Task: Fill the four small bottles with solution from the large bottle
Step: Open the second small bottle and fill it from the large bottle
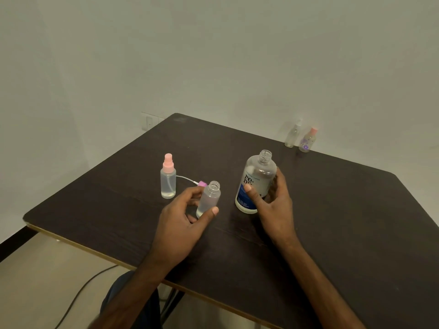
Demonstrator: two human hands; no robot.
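Note:
My left hand (183, 217) grips an uncapped small clear bottle (209, 198), tilted slightly, with a little liquid at its bottom. My right hand (273, 203) holds the large uncapped bottle (257, 179) with a white and blue label, standing on the dark table (332, 210). A small spray bottle with a pink cap (168, 178) stands upright to the left. A purple spray head with a white tube (202, 184) lies on the table behind the held bottle. Two more small bottles stand at the table's far edge: a clear-capped one (292, 135) and a pink-capped one with a purple flower (307, 140).
The table's front edge runs diagonally from left to lower right. A dark cable (78, 295) trails on the floor below the edge. A white wall with a socket plate (148, 121) stands behind the table.

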